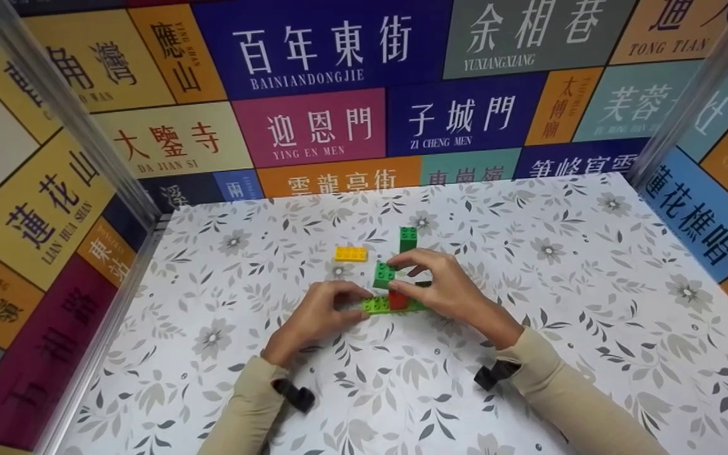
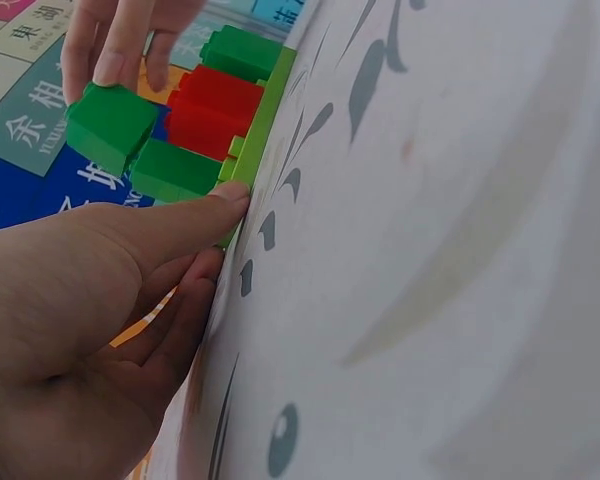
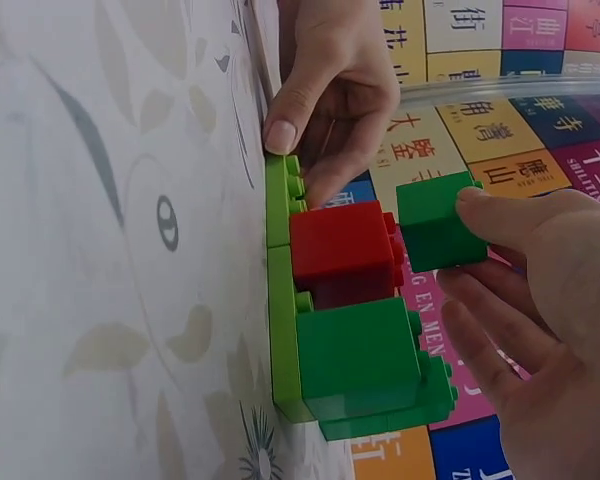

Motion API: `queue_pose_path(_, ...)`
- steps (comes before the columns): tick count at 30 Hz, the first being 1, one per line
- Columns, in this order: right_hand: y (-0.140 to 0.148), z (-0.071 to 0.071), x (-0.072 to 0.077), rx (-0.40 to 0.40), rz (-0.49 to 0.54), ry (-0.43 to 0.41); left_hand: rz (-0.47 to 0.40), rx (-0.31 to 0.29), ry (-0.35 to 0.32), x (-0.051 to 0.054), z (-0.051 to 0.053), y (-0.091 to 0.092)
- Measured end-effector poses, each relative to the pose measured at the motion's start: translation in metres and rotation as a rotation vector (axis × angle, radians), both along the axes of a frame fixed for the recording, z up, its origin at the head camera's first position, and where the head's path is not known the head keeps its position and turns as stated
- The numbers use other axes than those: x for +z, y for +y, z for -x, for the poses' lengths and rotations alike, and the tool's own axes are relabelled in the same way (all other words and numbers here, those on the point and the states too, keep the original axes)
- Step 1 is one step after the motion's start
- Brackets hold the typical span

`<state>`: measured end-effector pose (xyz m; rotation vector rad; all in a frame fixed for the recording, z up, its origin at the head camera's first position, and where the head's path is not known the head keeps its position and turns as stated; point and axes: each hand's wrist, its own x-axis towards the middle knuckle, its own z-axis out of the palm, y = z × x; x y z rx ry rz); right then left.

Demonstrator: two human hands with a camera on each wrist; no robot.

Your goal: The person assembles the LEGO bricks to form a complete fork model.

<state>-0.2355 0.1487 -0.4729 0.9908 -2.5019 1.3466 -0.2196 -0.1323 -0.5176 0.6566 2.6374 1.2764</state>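
My right hand (image 1: 449, 284) pinches a green building brick (image 3: 440, 222) between thumb and fingers, just above the red brick (image 3: 345, 245) and apart from it in the right wrist view. The red brick sits on a light green studded base strip (image 3: 285, 340) lying on the table. Beside it, another green brick (image 3: 360, 360) stands on the same strip, mostly covered by my right hand in the head view. At the strip's left end, my left hand (image 1: 323, 308) grips it with thumb (image 2: 230, 192) and fingers.
Behind the strip, one more green brick (image 1: 408, 237) stands on the table. A yellow brick (image 1: 351, 254) lies at the back left of it. Patterned walls with lettering (image 1: 313, 126) and clear edge strips (image 1: 686, 95) bound the flower-print table (image 1: 212, 392).
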Motion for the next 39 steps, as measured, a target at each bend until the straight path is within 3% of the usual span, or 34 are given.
queue_pose_path(13, -0.019, 0.001, -0.007, 0.129, -0.023, -0.025, -0.005, 0.013, 0.019, -0.002, 0.001, 0.003)
queue_pose_path(18, -0.02, -0.001, -0.01, 0.116, -0.102, -0.022, -0.017, 0.01, 0.058, -0.004, 0.002, 0.004)
queue_pose_path(24, -0.022, -0.001, -0.012, 0.096, -0.214, -0.004, -0.075, 0.014, -0.007, -0.001, 0.002, 0.002)
queue_pose_path(31, -0.023, 0.0, -0.014, 0.077, -0.242, 0.0, -0.097, 0.009, -0.028, -0.002, 0.002, 0.001)
queue_pose_path(39, -0.025, 0.0, -0.017, 0.066, -0.265, 0.003, -0.06, 0.012, 0.005, -0.002, 0.002, 0.001)
